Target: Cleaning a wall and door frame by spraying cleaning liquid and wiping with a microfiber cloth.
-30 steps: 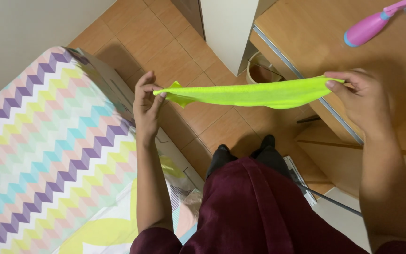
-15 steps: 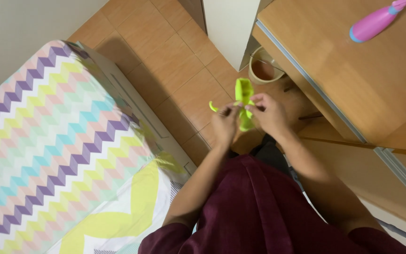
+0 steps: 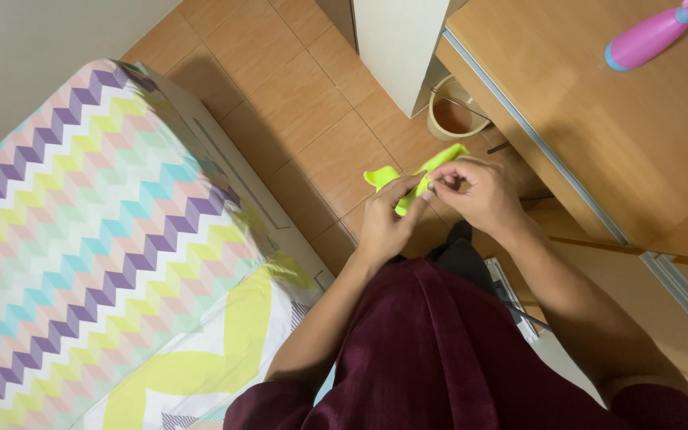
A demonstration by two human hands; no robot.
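In the head view, a small neon-green cloth (image 3: 422, 177) is held in front of the body, above the tiled floor (image 3: 296, 103), both hands brought together on it. The left hand (image 3: 384, 219) is closed on the cloth's lower part, thumb and fingers pinched; the right hand (image 3: 475, 191) grips its upper part at about two o'clock from the left. A folding or gathering step appears to be in hand, with the cloth doubled into a narrow strip. A fresh pinch on the loose corners would probably be called for next, so the layers stay aligned. A zigzag-patterned bed (image 3: 81, 239) is seen at nine o'clock, a wooden desk (image 3: 599, 135) at two o'clock.
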